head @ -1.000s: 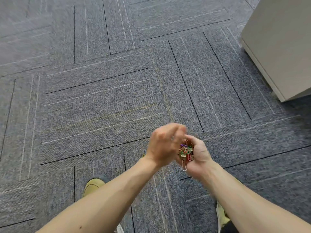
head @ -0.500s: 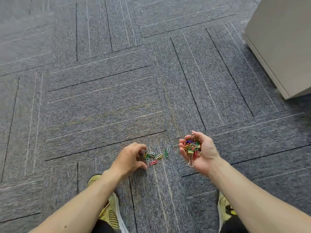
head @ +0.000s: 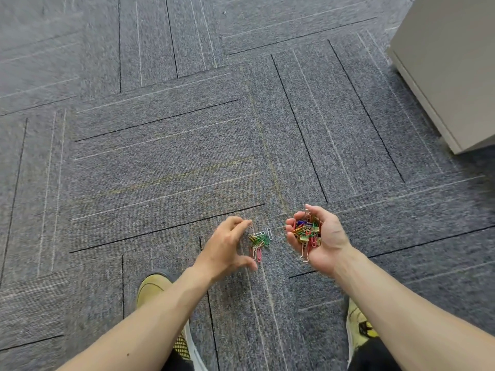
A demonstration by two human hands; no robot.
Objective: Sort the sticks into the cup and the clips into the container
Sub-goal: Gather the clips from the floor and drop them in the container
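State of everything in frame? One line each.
Left hand: fingers spread, empty, beside the floor clips.
Right hand: palm up, cupped round the held clips.
Held clips: heaped in the palm, one dangling off.
Floor clips: small loose pile on the carpet.

Lot 1, held clips: tangled heap of coloured wire (red, green, blue, gold), cupped in the upturned right hand. One pale clip dangles at the heap's 6 o'clock.
Lot 2, loose clips: small cluster of green, white and pink, flat on the carpet, at the heap's 9 o'clock and apart from it.
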